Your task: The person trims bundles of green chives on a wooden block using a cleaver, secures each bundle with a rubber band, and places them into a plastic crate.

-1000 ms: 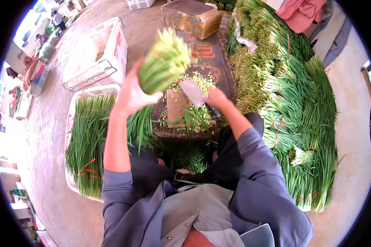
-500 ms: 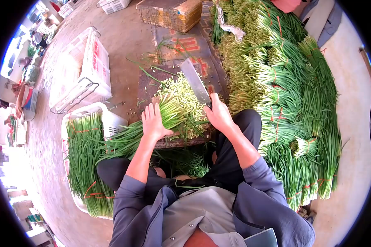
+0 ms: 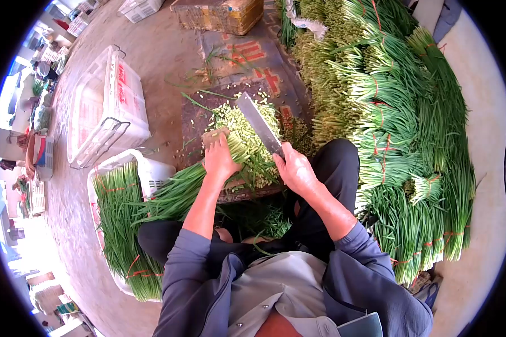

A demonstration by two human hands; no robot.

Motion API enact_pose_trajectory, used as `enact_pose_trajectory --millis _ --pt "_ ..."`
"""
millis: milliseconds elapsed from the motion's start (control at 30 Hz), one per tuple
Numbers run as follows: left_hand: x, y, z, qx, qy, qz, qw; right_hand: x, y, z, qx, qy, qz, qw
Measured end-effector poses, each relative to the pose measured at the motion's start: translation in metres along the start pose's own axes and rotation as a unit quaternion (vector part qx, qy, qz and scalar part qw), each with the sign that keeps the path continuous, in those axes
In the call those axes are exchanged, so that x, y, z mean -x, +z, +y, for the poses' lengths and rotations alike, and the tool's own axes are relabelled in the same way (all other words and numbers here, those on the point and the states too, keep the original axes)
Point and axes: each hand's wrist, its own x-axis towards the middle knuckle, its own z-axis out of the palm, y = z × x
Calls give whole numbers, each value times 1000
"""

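My left hand (image 3: pixel 220 162) is closed over a loose bunch of long green chives (image 3: pixel 183 185), near its pale end. Its fingertips lie by a small tan block (image 3: pixel 213 136). In my right hand (image 3: pixel 299 173) is a cleaver (image 3: pixel 260 124), held by the handle. The broad blade points away to the upper left, over a heap of chopped pale stem pieces (image 3: pixel 233 119). That heap lies on a dark low board (image 3: pixel 194 121) in front of my knees. Part of the blade's lower end is close to the cut end of the bunch.
Left of my knee stands a white basket (image 3: pixel 156 171) with tied chives in it. A larger white crate (image 3: pixel 132 106) is beyond it. Many bundles (image 3: pixel 376 146) with red ties are piled to my right. A taped box (image 3: pixel 219 16) sits at the far side.
My left hand went from lying flat with spread fingers on the bunch to gripping it. My right hand still holds the cleaver over the heap. The whole view has shifted slightly.
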Motion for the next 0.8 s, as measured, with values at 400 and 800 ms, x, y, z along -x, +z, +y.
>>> enact_pose_trajectory --millis 400,800 --pt "-6 -5 6 -28 -26 -40 998 31 45 -2 63 22 -96 993" --pt "-11 -6 2 7 -27 -21 999 -22 88 4 118 -130 -26 984"
